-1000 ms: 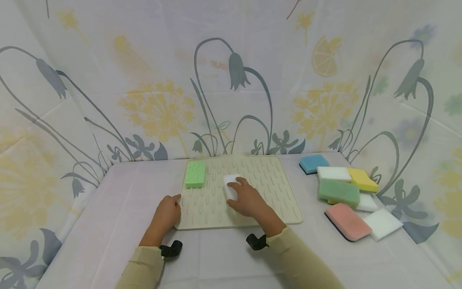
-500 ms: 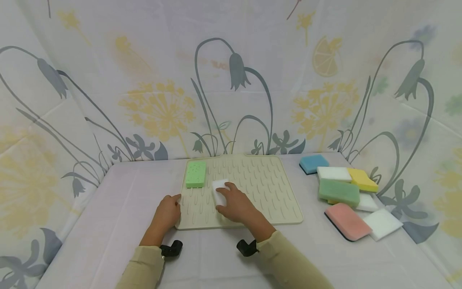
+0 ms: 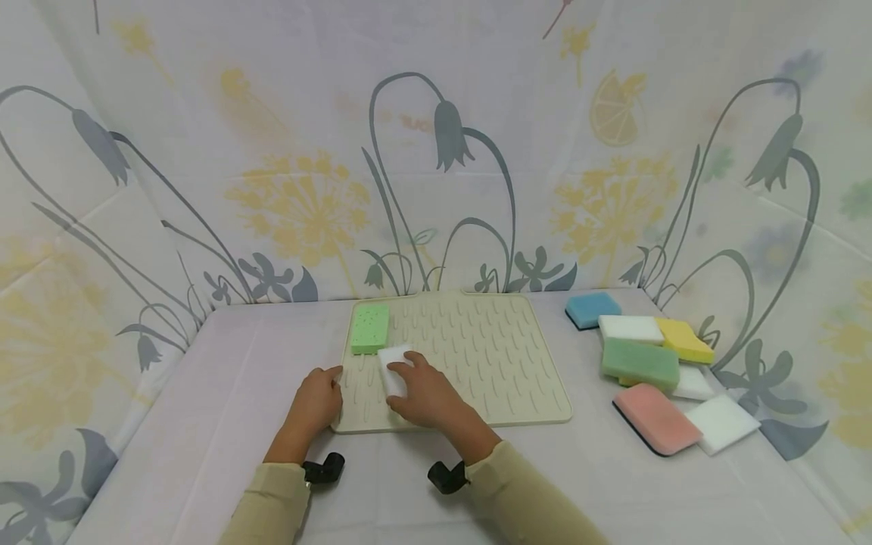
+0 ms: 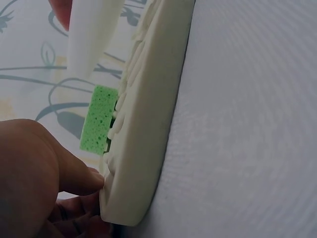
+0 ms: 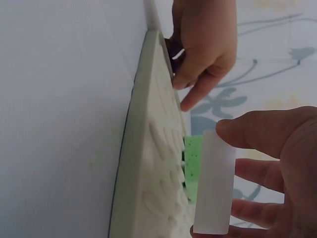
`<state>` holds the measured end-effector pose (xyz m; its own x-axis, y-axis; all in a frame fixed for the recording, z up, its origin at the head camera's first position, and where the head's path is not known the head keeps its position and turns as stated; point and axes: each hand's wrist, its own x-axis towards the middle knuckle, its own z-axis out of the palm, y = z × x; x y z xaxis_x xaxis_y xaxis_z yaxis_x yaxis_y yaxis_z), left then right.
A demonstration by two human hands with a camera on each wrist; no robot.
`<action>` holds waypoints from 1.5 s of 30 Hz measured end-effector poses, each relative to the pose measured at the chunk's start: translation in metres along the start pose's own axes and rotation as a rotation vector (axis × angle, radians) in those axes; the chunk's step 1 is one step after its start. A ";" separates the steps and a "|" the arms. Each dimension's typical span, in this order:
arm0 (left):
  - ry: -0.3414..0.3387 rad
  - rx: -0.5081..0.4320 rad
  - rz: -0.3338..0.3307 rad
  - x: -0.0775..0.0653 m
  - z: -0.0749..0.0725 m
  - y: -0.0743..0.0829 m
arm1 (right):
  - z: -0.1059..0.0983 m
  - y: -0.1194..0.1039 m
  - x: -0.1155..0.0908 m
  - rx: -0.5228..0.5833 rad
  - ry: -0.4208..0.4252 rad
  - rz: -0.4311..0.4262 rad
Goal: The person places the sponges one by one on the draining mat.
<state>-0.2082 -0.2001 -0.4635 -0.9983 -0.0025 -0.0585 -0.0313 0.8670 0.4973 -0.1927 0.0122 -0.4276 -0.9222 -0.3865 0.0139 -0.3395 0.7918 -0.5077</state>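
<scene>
My right hand (image 3: 429,390) grips a white sponge (image 3: 391,367) by its edges, thumb at the near end and fingers at the far end. In the right wrist view the white sponge (image 5: 216,183) appears held just above the beige ridged drying mat (image 3: 477,356). A green pored sponge (image 3: 370,329) lies flat at the mat's back left, just beyond the white one. My left hand (image 3: 320,397) holds the mat's left edge, its thumb on the rim and other fingers curled beside it, as the left wrist view shows at the mat's corner (image 4: 126,203).
On the right of the white-covered table (image 3: 252,363) is a loose group of sponges: blue (image 3: 593,309), green (image 3: 639,363), yellow (image 3: 684,341), pink (image 3: 657,418) and several white ones (image 3: 724,421). Some overlap. A patterned curtain (image 3: 436,151) rises behind the table.
My right hand has carried the white sponge leftward and slightly nearer to me over the mat, toward the green sponge. The left hand has stayed at the mat's left edge.
</scene>
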 end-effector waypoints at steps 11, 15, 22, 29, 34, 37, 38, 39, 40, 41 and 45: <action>-0.001 0.019 0.025 0.002 -0.001 -0.002 | 0.011 -0.017 0.005 -0.031 -0.008 -0.009; -0.001 0.022 0.038 0.002 -0.001 -0.002 | 0.015 -0.022 0.008 -0.046 -0.008 -0.013; 0.009 0.039 0.047 0.000 -0.004 0.000 | 0.020 -0.030 0.011 -0.037 -0.008 -0.020; 0.006 0.032 0.042 0.000 -0.004 0.001 | 0.027 -0.035 0.017 -0.071 -0.003 -0.014; 0.007 0.038 0.037 0.001 -0.003 0.000 | 0.034 -0.035 0.021 -0.126 -0.003 -0.005; 0.013 0.041 0.034 0.001 -0.003 0.000 | 0.037 -0.035 0.022 -0.137 -0.009 -0.008; 0.019 0.044 0.038 0.002 -0.002 0.000 | 0.038 -0.035 0.023 -0.141 -0.012 -0.013; 0.024 0.047 0.039 0.002 -0.002 0.001 | 0.038 -0.035 0.023 -0.144 -0.014 -0.018; 0.028 0.050 0.040 0.002 -0.002 0.001 | 0.038 -0.035 0.023 -0.143 -0.017 -0.020; 0.031 0.052 0.040 0.002 -0.002 0.001 | 0.038 -0.035 0.023 -0.147 -0.021 -0.023; 0.041 0.055 0.044 0.002 -0.002 0.000 | 0.039 -0.037 0.024 -0.169 -0.025 -0.022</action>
<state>-0.2099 -0.2010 -0.4619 -0.9999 0.0171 -0.0012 0.0147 0.8930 0.4499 -0.1954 -0.0452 -0.4417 -0.9099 -0.4149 0.0007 -0.3881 0.8505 -0.3551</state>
